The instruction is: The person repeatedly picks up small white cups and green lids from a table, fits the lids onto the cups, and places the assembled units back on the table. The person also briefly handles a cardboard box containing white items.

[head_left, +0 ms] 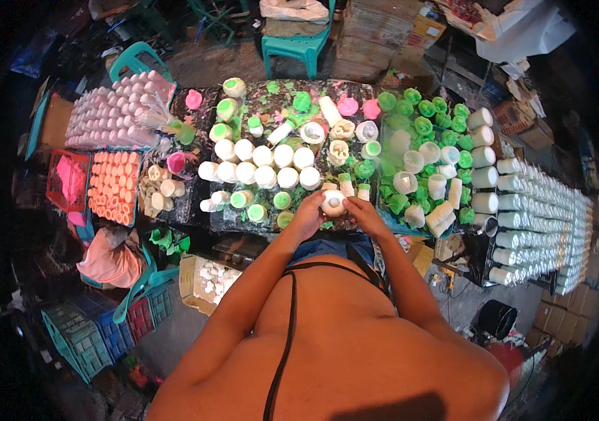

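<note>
Between my two hands, at the near edge of the work table, is a small white rounded piece with a greyish spot in the middle of its top. My left hand grips its left side, fingers closed on it. My right hand pinches it from the right. Just beyond stand rows of white cylinders. Small white pieces with green tops are near my left hand. Beside my right hand is another green-topped white piece.
Green rubbery pieces and whitish cups fill a tray on the right. Farther right stand many white cylinders. At left are pink-white pieces and orange ones. A person in a pink top sits lower left, near plastic crates.
</note>
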`<state>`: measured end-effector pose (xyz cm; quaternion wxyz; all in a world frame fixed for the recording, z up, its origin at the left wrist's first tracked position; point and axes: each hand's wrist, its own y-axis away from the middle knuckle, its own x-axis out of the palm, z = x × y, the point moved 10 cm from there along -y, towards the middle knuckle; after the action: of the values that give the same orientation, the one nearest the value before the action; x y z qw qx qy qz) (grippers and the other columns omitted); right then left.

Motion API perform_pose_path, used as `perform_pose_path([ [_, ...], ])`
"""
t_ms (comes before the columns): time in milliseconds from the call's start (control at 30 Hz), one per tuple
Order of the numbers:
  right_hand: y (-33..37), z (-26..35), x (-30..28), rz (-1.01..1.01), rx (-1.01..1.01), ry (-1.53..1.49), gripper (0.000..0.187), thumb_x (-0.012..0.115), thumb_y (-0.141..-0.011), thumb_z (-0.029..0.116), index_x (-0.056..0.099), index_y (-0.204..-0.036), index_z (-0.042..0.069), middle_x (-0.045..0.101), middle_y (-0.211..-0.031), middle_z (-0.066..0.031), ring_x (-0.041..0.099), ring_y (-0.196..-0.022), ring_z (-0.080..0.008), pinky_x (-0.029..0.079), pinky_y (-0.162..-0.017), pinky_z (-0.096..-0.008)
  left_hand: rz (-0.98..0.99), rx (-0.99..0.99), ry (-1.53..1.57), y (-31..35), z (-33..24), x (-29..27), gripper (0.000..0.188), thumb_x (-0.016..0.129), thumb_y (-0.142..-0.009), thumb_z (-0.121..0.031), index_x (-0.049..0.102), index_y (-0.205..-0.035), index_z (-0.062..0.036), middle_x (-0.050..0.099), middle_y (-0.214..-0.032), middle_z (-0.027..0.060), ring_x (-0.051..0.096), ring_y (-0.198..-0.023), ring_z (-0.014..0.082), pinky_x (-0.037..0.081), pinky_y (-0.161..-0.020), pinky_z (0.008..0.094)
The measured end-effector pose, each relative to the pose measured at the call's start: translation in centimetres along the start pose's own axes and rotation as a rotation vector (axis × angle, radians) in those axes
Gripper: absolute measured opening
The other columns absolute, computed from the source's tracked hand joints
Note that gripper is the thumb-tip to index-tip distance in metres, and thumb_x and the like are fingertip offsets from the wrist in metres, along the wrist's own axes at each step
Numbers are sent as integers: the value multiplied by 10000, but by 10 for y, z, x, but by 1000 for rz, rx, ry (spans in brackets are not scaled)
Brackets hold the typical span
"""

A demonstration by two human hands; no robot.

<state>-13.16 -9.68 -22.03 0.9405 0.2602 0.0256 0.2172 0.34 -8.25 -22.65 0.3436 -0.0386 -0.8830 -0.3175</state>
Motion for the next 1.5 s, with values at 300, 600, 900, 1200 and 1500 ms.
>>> perform_pose_path([
  [300,58,16,-22,-540,-75,587,388,816,-801,337,658,-924,4,671,-711,-121,640,-628,-215,498,-591,-363,-62,335,-958,-8,-6,31,158,562,-892,-9,555,-1048,-31,629,-973,151,639,-918,271,506,-797,391],
  [600,93,13,-47,-802,81,694,409,776,-758,387,624,-900,35,681,-774,-212,695,-765,-360,541,-669,-449,195,152,-837,-24,48,48,311,606,-915,-59,507,-1210,-47,586,-1169,125,618,-1006,250,505,-884,379],
  [900,66,-28,-3,-270,29,-602,570,710,-917,413,510,-1310,52,610,-1203,-67,612,-1080,-196,506,-880,-335,339,-367,-73,15,39,79,451,440,-1013,-261,480,-1420,-70,602,-1300,121,634,-1126,247,537,-964,393],
  [1200,44,-20,-20,-336,-110,-36,565,747,-853,205,475,-1309,12,578,-1191,-115,577,-1088,-223,460,-960,-360,367,-165,-334,-4,20,72,477,441,-964,-194,442,-1419,-50,600,-1235,121,621,-1045,221,544,-867,342],
  [1500,61,-35,-80,-833,-134,-16,329,810,-640,71,489,-690,19,515,-596,-69,517,-554,-258,412,-535,-379,237,288,-1076,-27,15,73,405,558,-968,-167,399,-1317,-36,566,-1165,162,592,-1038,242,467,-896,392],
])
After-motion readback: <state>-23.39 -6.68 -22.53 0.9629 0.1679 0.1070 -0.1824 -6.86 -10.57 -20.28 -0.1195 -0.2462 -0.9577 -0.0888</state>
